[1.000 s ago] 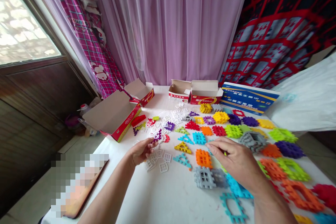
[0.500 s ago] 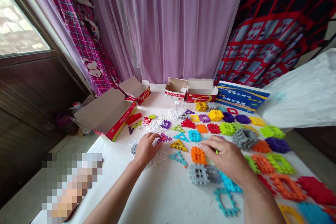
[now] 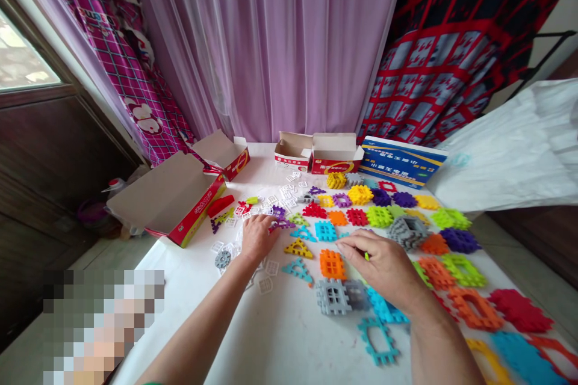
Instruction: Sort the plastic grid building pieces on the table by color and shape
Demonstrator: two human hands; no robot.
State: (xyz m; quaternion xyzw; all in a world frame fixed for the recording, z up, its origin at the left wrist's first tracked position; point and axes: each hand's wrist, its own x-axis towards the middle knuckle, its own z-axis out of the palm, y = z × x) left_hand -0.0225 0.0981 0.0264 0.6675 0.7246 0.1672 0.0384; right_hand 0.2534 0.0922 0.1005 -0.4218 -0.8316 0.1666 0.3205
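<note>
Mauve curtain (image 3: 275,42) is hanging behind; white table (image 3: 280,331) is standing below; red box (image 3: 201,210) is lying open. Right hand (image 3: 372,260) is curling, left hand (image 3: 257,237) bending; whether either is pinching, cannot tell. Purple triangle (image 3: 285,224) is showing at left fingertips.

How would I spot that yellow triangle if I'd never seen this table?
On the white-covered table, look between the person's left hand and right hand. Just left of the orange square lies the yellow triangle. Its colour sets it apart from the farther blue triangle behind it and the nearer blue triangle in front.
</note>
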